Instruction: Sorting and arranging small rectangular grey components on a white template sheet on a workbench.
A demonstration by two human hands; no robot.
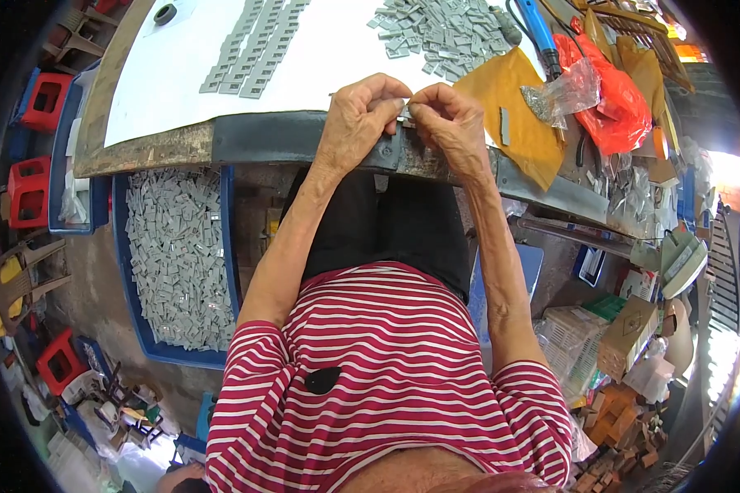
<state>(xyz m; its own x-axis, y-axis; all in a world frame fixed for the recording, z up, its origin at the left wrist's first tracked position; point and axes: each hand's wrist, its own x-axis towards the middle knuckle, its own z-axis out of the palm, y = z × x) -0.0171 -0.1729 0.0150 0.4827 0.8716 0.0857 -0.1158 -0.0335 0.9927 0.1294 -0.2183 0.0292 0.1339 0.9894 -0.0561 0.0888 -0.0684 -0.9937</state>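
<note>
A small pale grey piece (405, 113) sits between the person's fingertips, just over the near edge of the worktable (263, 138). The left hand (358, 111) and the right hand (448, 119) each appear to pinch it between thumb and forefinger (the fingers hide most of it, so its exact shape cannot be told). Good handling here likely means light, even pressure from both pinches and forearms held steady. Beyond lie overlapping rows of grey slotted pieces (259, 49) on a white sheet (329, 57), and a loose heap of grey pieces (440, 37), best left undisturbed by the knuckles.
</note>
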